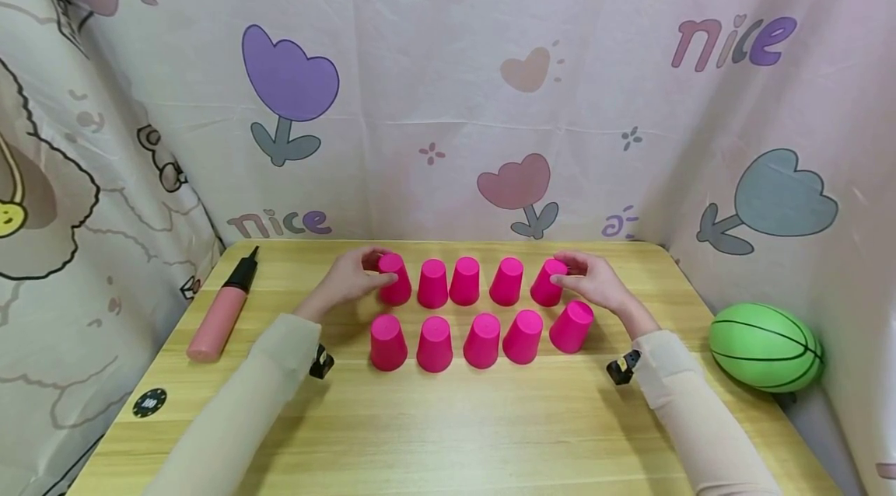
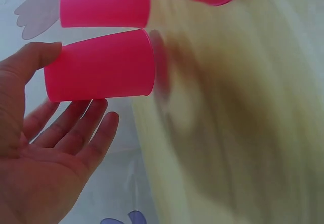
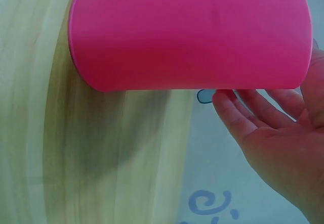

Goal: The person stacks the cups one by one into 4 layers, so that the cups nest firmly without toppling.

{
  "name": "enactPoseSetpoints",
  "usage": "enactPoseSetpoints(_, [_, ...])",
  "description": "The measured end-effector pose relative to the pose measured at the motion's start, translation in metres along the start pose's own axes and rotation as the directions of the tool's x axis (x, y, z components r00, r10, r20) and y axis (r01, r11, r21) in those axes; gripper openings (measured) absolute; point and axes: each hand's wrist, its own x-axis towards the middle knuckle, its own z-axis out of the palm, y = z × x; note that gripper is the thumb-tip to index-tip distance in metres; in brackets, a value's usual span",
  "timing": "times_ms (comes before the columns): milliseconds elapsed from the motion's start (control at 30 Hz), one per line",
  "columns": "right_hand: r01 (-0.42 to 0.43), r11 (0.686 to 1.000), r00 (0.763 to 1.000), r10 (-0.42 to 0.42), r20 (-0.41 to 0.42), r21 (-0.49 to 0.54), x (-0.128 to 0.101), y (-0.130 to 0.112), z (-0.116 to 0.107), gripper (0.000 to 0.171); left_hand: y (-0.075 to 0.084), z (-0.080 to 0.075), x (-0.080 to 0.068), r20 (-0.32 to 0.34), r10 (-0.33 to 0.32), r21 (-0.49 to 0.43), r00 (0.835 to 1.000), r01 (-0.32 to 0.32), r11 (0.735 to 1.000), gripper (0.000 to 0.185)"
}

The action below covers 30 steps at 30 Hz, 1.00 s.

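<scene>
Two rows of upside-down pink plastic cups stand on the wooden table. At the back row's left end, my left hand (image 1: 353, 276) holds the end cup (image 1: 395, 280) between thumb and fingers; the left wrist view shows this cup (image 2: 101, 66) with the thumb on one side and fingertips along the other. My right hand (image 1: 593, 278) grips the cup (image 1: 547, 284) at the back row's right end, thumb in front and fingers behind. A large pink cup (image 3: 192, 37) fills the top of the right wrist view and hides part of that grip. The front row includes a tilted-looking right cup (image 1: 572, 326).
To the left lie a pink hand pump (image 1: 220, 317) with a black nozzle and a black poker chip (image 1: 150, 403). A green ball (image 1: 766, 347) sits at the table's right edge. Printed curtains (image 1: 434, 92) hang behind the table's back edge.
</scene>
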Motion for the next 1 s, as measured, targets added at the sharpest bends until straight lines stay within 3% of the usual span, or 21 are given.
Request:
enactPoseSetpoints(400, [-0.009,1.000,1.000,0.009,0.028,-0.018,0.000,-0.006,-0.003,0.059,0.022,-0.008,0.035,-0.045,0.045,0.011,0.998,-0.045,0.999,0.048])
enactPoseSetpoints(667, [0.003,1.000,1.000,-0.003,0.028,-0.012,0.001,-0.006,-0.002,0.056,0.037,-0.006,0.060,-0.071,-0.024,0.066,0.997,0.029,0.997,0.048])
enactPoseSetpoints(1000, [0.005,0.999,0.999,-0.003,0.034,-0.039,0.002,-0.009,-0.004,0.055,0.046,0.000,0.077,-0.064,-0.091,0.105,0.994,0.097,0.990,0.047])
